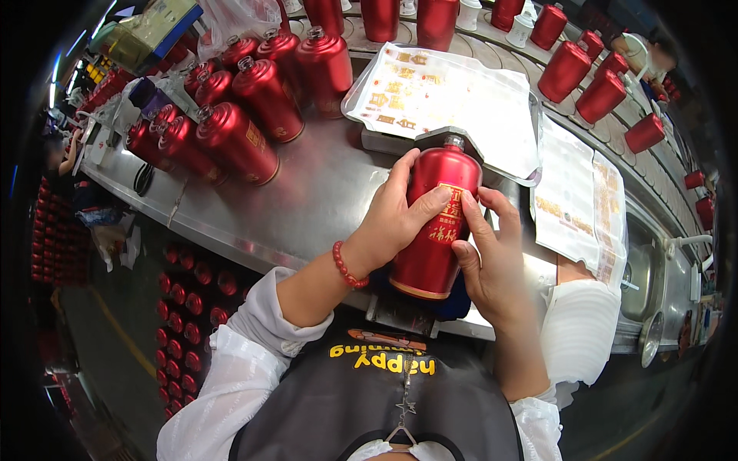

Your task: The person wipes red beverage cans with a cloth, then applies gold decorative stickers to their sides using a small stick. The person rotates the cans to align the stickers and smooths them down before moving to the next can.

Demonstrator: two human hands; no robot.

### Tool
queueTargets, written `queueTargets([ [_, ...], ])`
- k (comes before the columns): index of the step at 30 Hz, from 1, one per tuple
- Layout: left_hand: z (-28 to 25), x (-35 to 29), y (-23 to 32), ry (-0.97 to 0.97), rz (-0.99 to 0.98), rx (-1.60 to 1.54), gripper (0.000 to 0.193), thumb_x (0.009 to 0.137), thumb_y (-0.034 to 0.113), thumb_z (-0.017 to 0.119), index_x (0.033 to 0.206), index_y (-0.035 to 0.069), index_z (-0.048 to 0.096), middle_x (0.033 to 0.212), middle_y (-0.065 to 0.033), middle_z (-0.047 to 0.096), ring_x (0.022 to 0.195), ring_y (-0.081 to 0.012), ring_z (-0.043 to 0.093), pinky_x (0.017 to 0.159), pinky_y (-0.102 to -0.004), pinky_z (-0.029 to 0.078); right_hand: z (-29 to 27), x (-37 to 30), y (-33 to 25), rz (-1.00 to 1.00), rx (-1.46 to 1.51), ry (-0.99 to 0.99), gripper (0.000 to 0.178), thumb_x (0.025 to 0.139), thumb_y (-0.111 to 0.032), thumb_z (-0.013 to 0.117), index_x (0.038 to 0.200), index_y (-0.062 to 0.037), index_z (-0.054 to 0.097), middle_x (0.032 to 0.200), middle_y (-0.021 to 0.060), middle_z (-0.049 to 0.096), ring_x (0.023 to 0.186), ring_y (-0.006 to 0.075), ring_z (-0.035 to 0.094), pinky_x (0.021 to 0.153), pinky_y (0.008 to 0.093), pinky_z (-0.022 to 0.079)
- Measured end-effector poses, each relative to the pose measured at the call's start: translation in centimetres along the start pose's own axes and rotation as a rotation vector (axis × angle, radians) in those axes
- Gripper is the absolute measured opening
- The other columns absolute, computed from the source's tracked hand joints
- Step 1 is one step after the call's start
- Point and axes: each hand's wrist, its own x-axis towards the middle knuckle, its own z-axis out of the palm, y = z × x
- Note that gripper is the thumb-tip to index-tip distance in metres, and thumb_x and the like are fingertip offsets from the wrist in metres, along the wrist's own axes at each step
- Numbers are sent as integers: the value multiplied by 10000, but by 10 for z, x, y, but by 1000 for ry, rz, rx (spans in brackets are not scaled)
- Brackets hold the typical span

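Observation:
A glossy red bottle (419, 269) with a bare glass neck leans back before me at the table's near edge, gold characters and a gold square label (453, 198) on its front. My left hand (384, 219) grips its left side, thumb lying across the front beside the label. On the right side, my right hand (496, 257) has its fingertips and thumb against the bottle, close to the label's right edge. Behind the neck a dark angled bracket (469, 140) shows. Blue cloth (459, 300) lies under the bottle's base.
Several red bottles (265, 100) stand at the left of the metal table (231, 219). A tray (355, 107) bears white sheets (477, 100) of gold decals; more decal sheets (565, 192) hang at the right. Bottles ride a curved conveyor (492, 50) behind. A sink (642, 276) is at right.

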Motion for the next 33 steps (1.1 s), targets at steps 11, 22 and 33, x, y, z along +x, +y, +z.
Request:
queueTargets([
  [11, 1, -2, -14, 20, 127, -39, 942, 926, 395, 693, 1500, -147, 178, 1403, -263, 487, 1301, -264, 506, 1091, -346, 391, 0, -4, -4, 34, 14, -13, 457, 932, -204, 670, 1342, -15, 596, 1384, 244, 462, 1268, 407, 473, 1064, 462, 407],
  [22, 5, -4, -9, 26, 126, -35, 943, 931, 408, 688, 1494, -153, 181, 1382, -248, 515, 1265, -257, 541, 1059, -341, 424, 1, -3, -2, 6, -37, -2, 464, 925, -193, 679, 1348, -21, 597, 1384, 244, 462, 1279, 401, 474, 1074, 447, 407],
  [33, 3, -5, -12, 4, 166, -11, 990, 917, 453, 697, 1497, -154, 172, 1376, -259, 518, 1261, -272, 548, 1051, -341, 433, 0, -5, 0, 18, -50, -52, 507, 1029, -356, 528, 1410, -21, 530, 1422, 206, 413, 1327, 367, 422, 1117, 438, 344],
])
